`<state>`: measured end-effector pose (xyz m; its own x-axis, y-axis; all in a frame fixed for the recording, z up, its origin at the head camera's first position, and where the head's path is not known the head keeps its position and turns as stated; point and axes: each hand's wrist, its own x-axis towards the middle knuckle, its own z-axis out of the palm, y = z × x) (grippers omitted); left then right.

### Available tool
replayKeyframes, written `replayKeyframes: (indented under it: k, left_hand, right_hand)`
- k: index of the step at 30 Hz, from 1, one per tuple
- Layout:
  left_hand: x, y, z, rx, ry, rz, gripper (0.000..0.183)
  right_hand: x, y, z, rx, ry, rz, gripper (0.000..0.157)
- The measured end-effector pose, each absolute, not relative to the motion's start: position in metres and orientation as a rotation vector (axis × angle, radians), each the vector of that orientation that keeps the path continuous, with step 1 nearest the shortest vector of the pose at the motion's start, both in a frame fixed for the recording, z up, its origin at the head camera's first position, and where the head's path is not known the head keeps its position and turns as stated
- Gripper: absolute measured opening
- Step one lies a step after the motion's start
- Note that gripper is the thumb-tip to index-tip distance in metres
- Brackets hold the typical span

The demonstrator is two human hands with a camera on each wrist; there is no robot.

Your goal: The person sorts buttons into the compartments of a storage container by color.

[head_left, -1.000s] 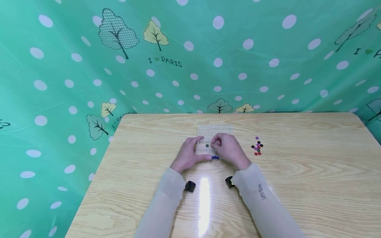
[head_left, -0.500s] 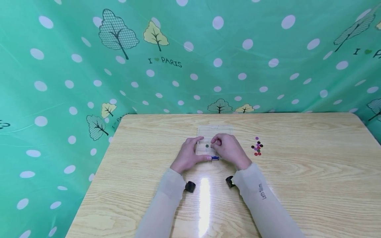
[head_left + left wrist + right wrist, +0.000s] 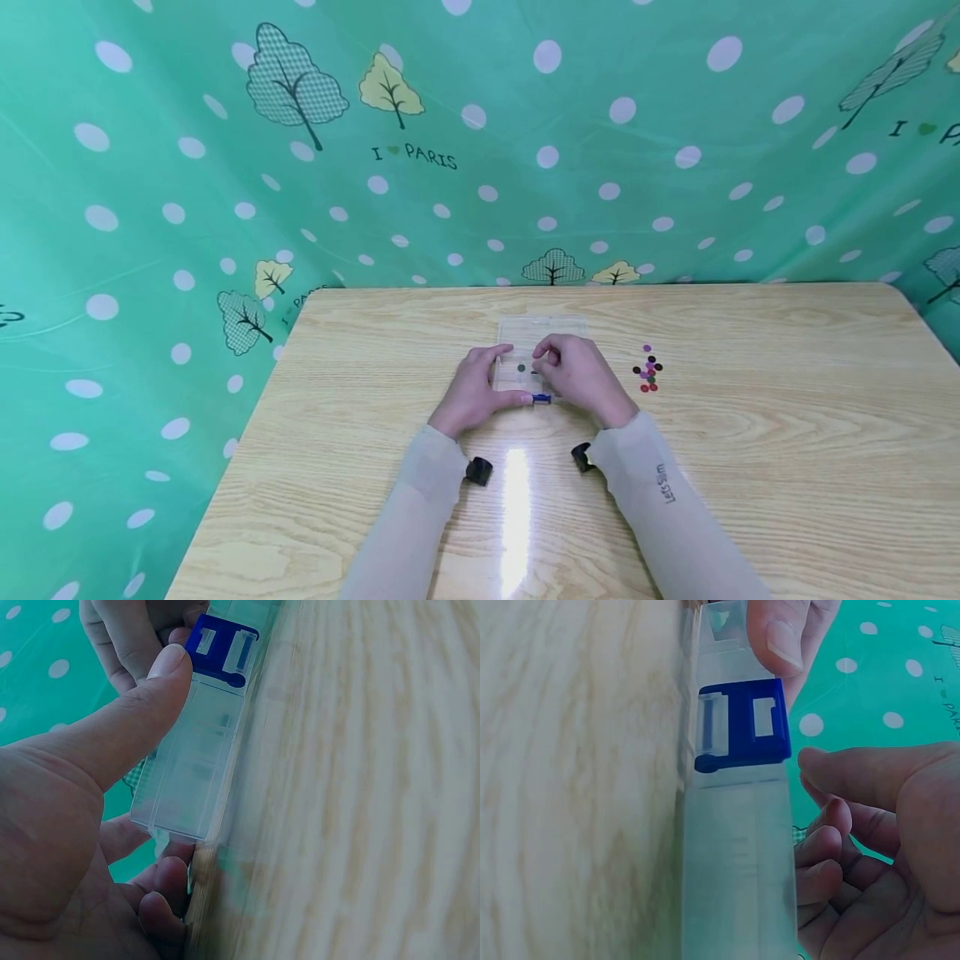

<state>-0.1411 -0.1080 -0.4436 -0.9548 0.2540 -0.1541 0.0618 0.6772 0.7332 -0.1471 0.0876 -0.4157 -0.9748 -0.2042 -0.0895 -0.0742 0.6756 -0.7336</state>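
A clear plastic box (image 3: 517,382) with a dark blue latch (image 3: 542,399) lies on the table, its transparent lid (image 3: 521,329) spread open toward the back. My left hand (image 3: 480,387) grips its left end, thumb along the front by the latch and fingers around the far side. Inside, a dark green disc (image 3: 521,367) lies in a compartment. My right hand (image 3: 573,371) hovers over the right part of the box, fingers loosely bent. A small dark disc (image 3: 535,372) shows just below its thumb tip. In the right wrist view, the right thumb (image 3: 855,772) is beside the latch.
Right of the box, several small discs (image 3: 649,373) in purple, black, red and green lie in a loose cluster on the wooden table (image 3: 765,417). A green dotted cloth (image 3: 480,150) hangs behind the table's back edge.
My right hand has shifted slightly right, and the small dark disc now shows more plainly below its fingertips. The left hand keeps its grip on the box.
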Motion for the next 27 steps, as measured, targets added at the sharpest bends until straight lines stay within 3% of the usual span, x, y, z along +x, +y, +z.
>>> replayKeyframes:
  k: [27]
  left_hand:
    - [-0.14, -0.107, -0.442, 0.249, 2.647, 1.158, 0.091]
  right_hand:
    - [-0.141, 0.102, -0.407, -0.221, 2.809, -1.134, 0.009]
